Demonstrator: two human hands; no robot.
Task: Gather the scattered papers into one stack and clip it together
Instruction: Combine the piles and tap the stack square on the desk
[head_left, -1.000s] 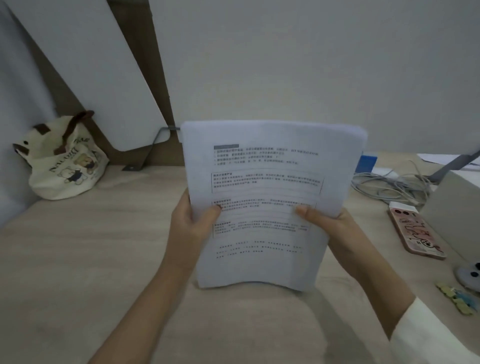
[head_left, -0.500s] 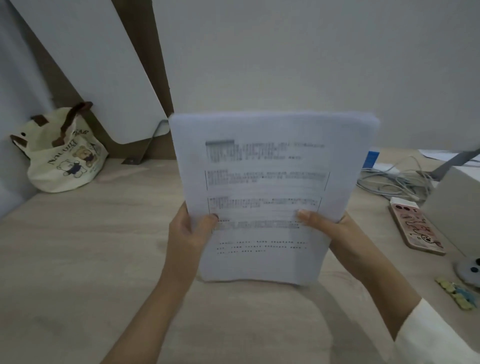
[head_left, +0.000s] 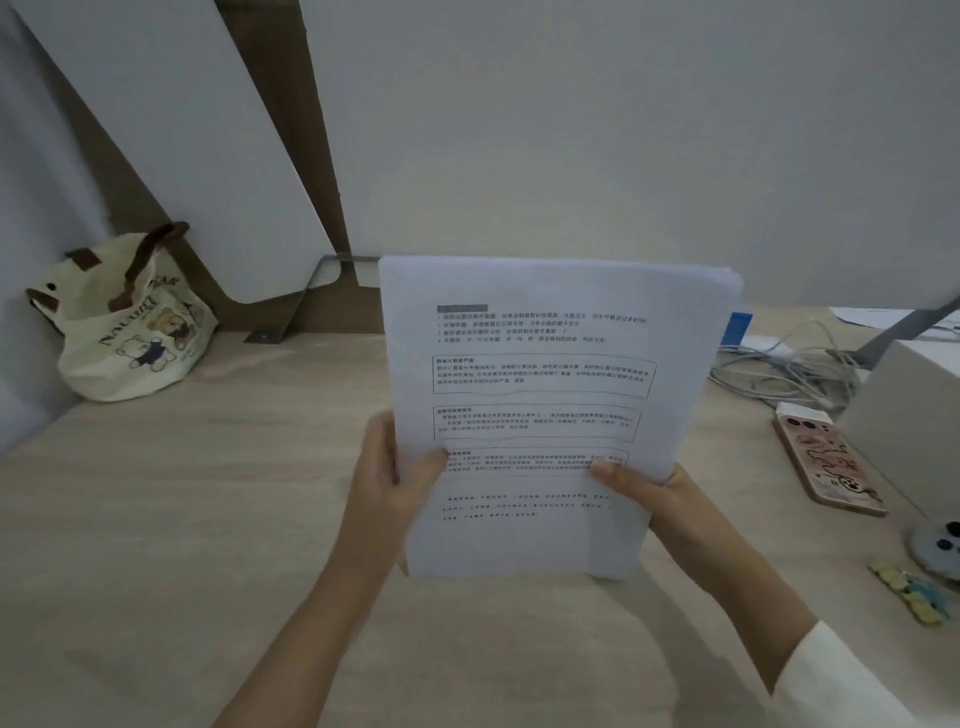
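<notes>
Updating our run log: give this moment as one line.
left hand: grips stack | right hand: grips stack | stack: held upright, unclipped

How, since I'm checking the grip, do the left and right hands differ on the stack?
The left hand grips the stack by its left edge; the right hand grips the right edge, slightly lower. The left forearm is bare; the right wears a white sleeve. Both press a thumb on the printed front.

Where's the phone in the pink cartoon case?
Head view, right side: the pink-cased phone lies on the light wooden desk, beside the white box, in front of tangled grey cables.
</notes>
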